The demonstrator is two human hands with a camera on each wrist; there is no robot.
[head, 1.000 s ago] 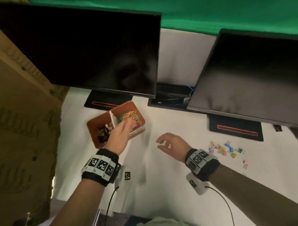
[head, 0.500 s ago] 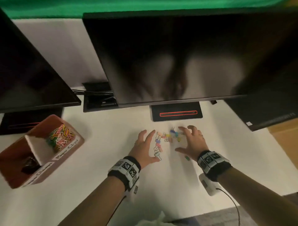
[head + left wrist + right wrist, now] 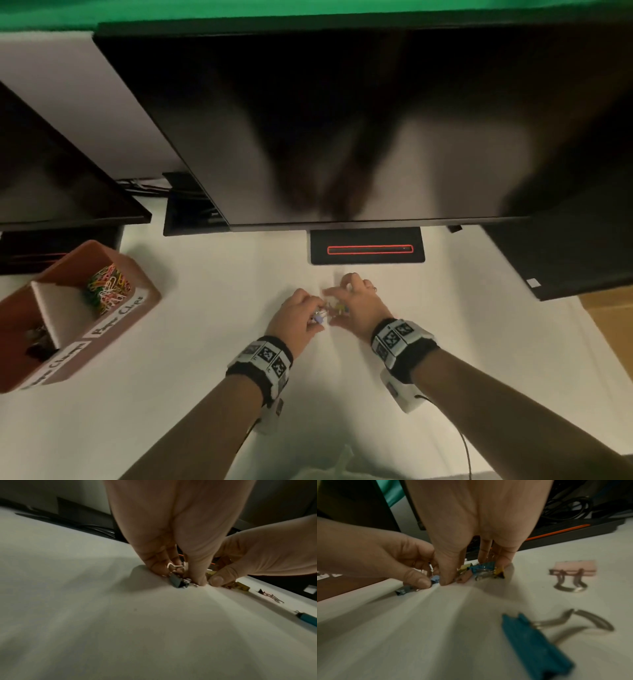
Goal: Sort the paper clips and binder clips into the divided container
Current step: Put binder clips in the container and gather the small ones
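A small pile of coloured binder clips [image 3: 335, 308] lies on the white table, mostly covered by both hands. My left hand [image 3: 317, 317] curls its fingers and thumb round a blue-grey binder clip [image 3: 178, 583] and others at the pile's left side. My right hand [image 3: 337, 308] curls over the blue, yellow and pink clips [image 3: 481, 570] from the right, its thumb touching the left thumb. The brown divided container [image 3: 144, 298] stands far left, with coloured paper clips [image 3: 108, 287] in its far compartment and dark binder clips [image 3: 37, 344] in the near one.
A pink binder clip [image 3: 572, 569] and a teal binder clip [image 3: 534, 642] lie loose to the right of my right hand. Two dark monitors overhang the table's back; a black stand base [image 3: 366, 245] sits just beyond the hands.
My left hand left the container and came to the pile. Both hands, spread open on either side of the clips half a second ago, have closed in on them.
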